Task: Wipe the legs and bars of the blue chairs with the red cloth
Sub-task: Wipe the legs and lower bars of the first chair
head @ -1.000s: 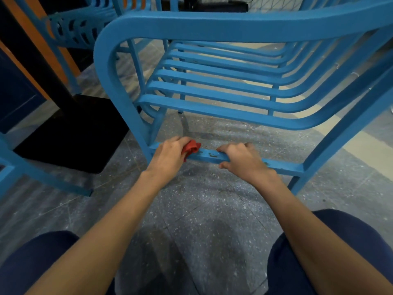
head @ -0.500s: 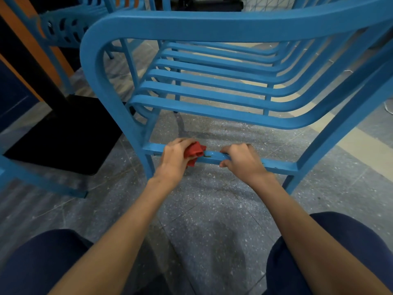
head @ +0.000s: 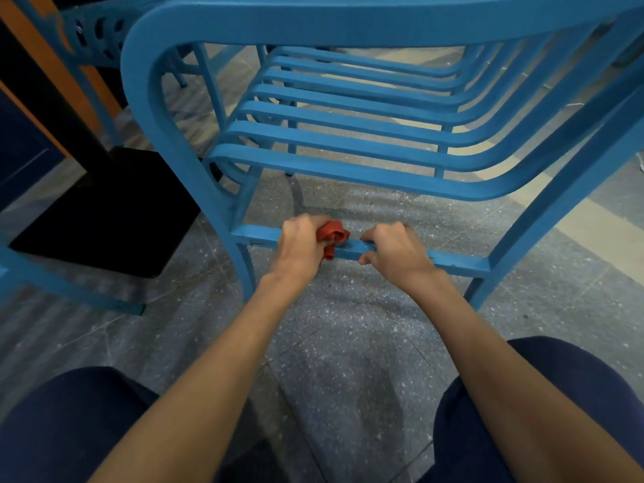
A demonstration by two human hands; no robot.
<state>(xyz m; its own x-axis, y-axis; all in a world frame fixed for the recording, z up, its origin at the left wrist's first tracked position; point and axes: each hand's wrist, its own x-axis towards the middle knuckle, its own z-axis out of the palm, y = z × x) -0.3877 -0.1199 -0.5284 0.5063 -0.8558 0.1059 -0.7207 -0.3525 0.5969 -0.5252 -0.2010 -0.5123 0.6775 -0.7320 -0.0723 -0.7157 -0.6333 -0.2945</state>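
1. Furniture stands at the far left: a second blue metal chair point(head: 94, 33) with a pierced back, and nearer, a black square table base point(head: 104, 210) set flat on the speckled grey stone floor point(head: 348, 343).
2. Just right of these, the large blue slatted metal chair point(head: 313, 26) is faced from close by. Its curved left leg point(head: 167, 151) is joined low down to a flat blue lower crossbar point(head: 456, 262).
3. On the left part of that crossbar, the crumpled red cloth point(head: 332, 235) is bunched in the curled fingers of the left hand point(head: 301, 247) and pressed against the bar. A tail of it hangs below.
4. Just right of the cloth, the right hand point(head: 397, 252) is closed around the bar itself, fingers over the top and thumb underneath, so the chair is apparently being steadied.
5. Wiping of the lower crossbar is judged to be the step in hand. The stretch beyond the right hand, out to the straight right leg point(head: 543, 217), is probably not yet done.
6. For the next move, the cloth would need to be slid rightward under firm pressure, and the bracing hand moved aside so that the path is cleared. The legs would then be left to wipe.
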